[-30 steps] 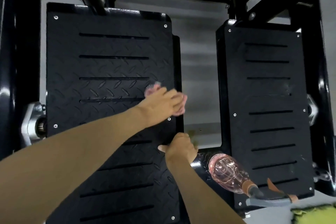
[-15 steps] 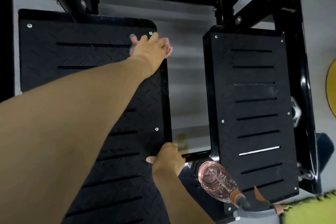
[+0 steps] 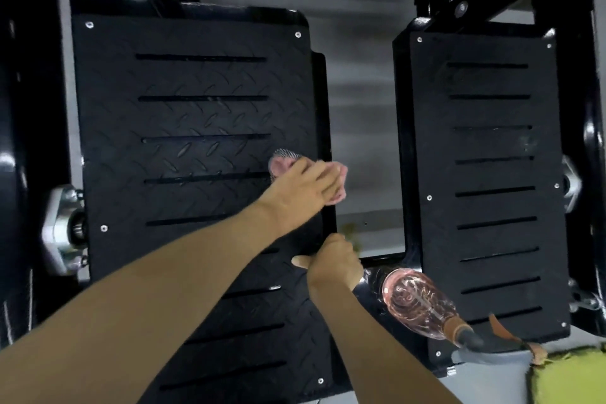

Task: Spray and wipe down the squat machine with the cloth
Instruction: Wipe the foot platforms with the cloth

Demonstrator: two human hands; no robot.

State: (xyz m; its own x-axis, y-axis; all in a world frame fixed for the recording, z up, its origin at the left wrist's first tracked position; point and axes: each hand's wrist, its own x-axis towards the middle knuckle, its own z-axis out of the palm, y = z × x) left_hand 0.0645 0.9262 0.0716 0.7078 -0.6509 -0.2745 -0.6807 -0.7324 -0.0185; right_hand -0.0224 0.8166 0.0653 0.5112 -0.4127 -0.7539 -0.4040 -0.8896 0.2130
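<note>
Pink cloth (image 3: 337, 179) is pressed under the left hand (image 3: 303, 188) on the left footplate (image 3: 196, 141). Right hand (image 3: 334, 261) grips that plate's right edge; spray bottle (image 3: 423, 305) lies nearby.

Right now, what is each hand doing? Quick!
Left hand: closed on the pink cloth, pressing it against the left foot plate.
Right hand: fingers closed over that plate's right edge; no cloth in it.

The left footplate (image 3: 196, 141) is black with a raised diamond-tread pattern and dark slots; the right footplate (image 3: 485, 174) is black and slotted too. The cloth (image 3: 282, 162) is pink. The spray bottle (image 3: 416, 302) is clear pinkish with a grey-and-orange head. A yellow-green patch (image 3: 570, 377) shows near right.
</note>
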